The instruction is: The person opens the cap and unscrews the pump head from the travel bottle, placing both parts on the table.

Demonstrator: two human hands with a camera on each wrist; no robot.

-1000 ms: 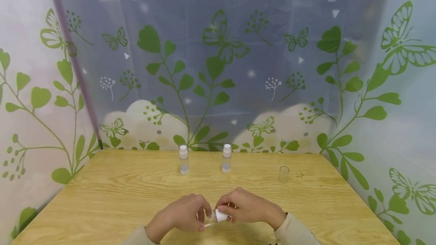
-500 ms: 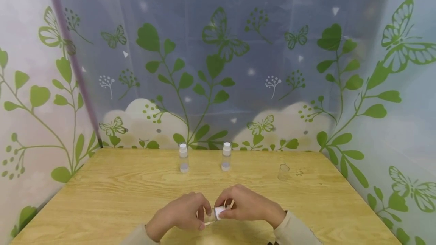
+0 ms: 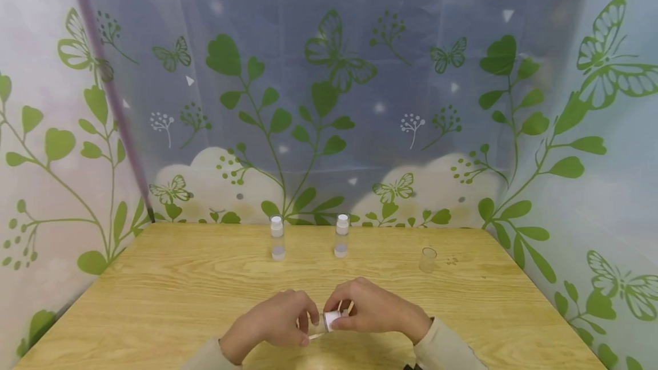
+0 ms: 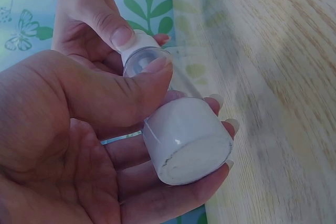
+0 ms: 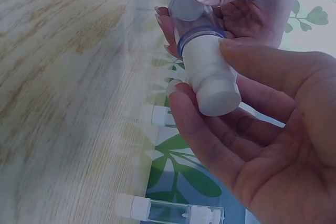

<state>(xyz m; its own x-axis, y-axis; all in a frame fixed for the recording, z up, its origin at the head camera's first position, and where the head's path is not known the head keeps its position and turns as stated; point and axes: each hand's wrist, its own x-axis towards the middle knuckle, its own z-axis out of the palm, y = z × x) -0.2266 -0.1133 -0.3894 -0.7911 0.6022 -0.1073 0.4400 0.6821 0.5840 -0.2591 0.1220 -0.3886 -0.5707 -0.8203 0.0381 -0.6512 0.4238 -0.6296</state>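
A small clear pump bottle (image 3: 331,321) with a white base and a white pump top lies tilted between both hands, over the table near its front edge. My left hand (image 3: 280,320) grips the lower body; the left wrist view shows the thumb on the clear wall and fingers under the white base (image 4: 189,142). My right hand (image 3: 372,308) pinches the white pump collar (image 5: 206,61) between thumb and fingers. In the right wrist view the pump head points toward the right palm, and a bluish ring shows where collar meets clear body.
Two similar bottles, one left (image 3: 277,238) and one right (image 3: 341,237), stand upright at the back of the wooden table (image 3: 180,290). A clear open cup-like cap (image 3: 428,260) stands to the right. Patterned curtains (image 3: 329,130) close in the back and sides.
My right thumb and fingers have shifted round the white collar, uncovering more of it. My left hand keeps its hold. The head view has tilted slightly.
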